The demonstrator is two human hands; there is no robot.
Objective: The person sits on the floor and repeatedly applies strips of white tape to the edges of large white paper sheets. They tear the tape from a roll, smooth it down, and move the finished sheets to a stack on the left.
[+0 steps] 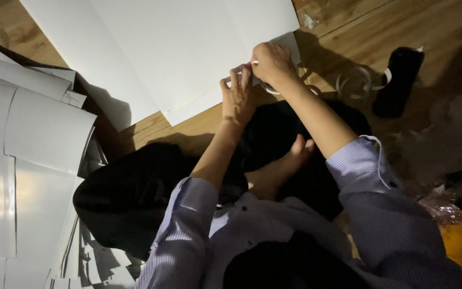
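The person sat on a wooden floor [359,32] and worked at the near corner of a large white sheet [177,48]. The right hand [270,61] was closed in a pinch on a thin white strip [252,63], which looked like tape or its backing, right at the sheet's edge. The left hand [236,93] lay just beside it with fingers bent, pressing on the same corner. In my judgement the step in hand was peeling or laying this strip along the edge; the next move called for a steady pull while the left hand kept the sheet flat.

Loose curls of strip [356,83] lay near a dark object [399,80] on the floor, too dim to identify. Stacked white sheets [22,160] were cut off at the left. An orange thing in clear wrap [458,235] sat half hidden at the right, and the fingertips were hard to make out
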